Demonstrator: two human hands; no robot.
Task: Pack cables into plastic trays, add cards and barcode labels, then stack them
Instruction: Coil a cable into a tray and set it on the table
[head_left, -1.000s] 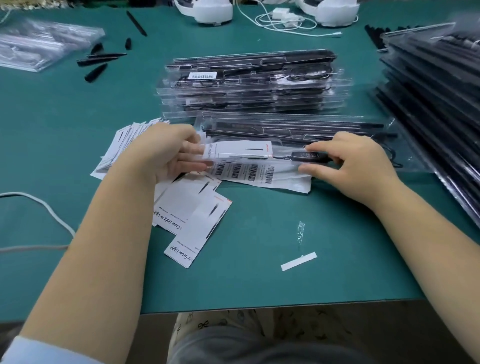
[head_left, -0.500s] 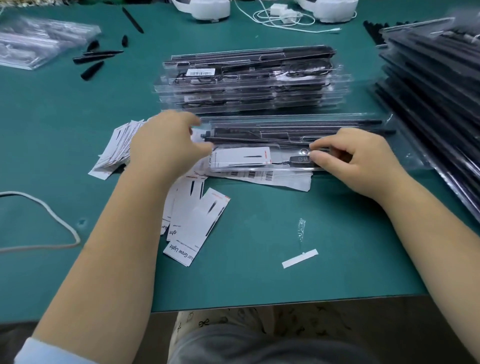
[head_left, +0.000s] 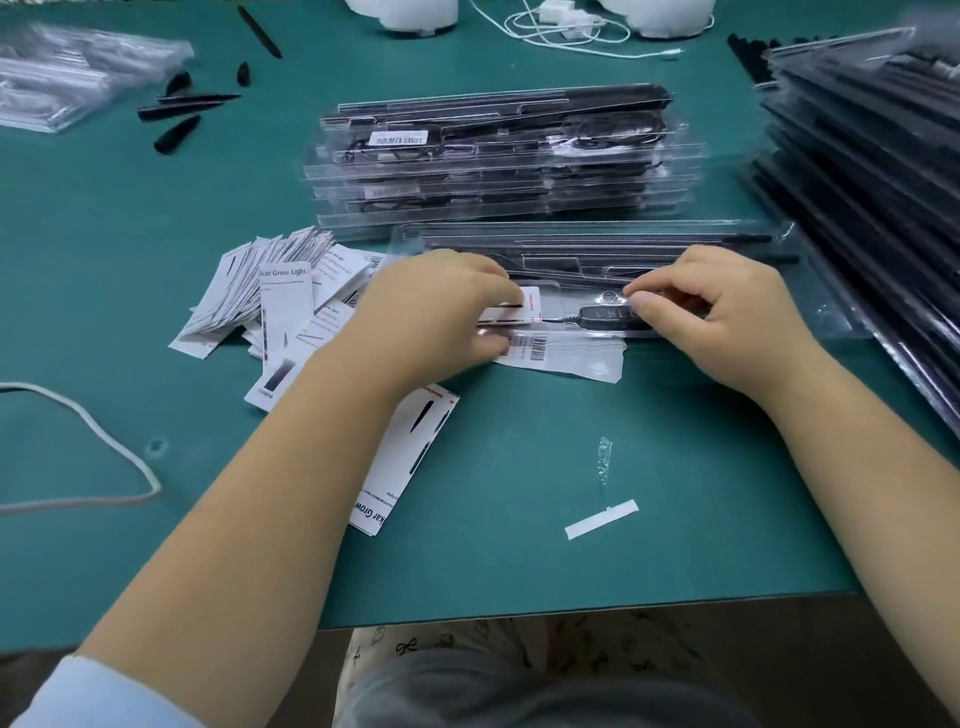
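A clear plastic tray (head_left: 597, 244) holding black cables lies in front of me on the green table. My left hand (head_left: 436, 312) curls over a white card (head_left: 531, 304) at the tray's near left part, with fingers above it and thumb below. My right hand (head_left: 722, 312) pinches the black cable controller (head_left: 605, 314) between thumb and forefinger at the tray's near edge. A strip of barcode labels (head_left: 566, 356) lies just under the tray's front edge. Behind the tray stands a stack of packed trays (head_left: 498, 156), the top one bearing a barcode label.
Loose white cards (head_left: 270, 296) fan out to the left, and one card (head_left: 410, 457) lies under my left forearm. Another tall tray stack (head_left: 872, 171) fills the right side. Black spikes (head_left: 179, 111), a plastic bag (head_left: 78, 73), white cords (head_left: 566, 31) and a paper strip (head_left: 601, 518) also lie on the table.
My left hand slid right along the tray and now covers most of the white card. My right hand stayed on the controller, with its fingers curling tighter.
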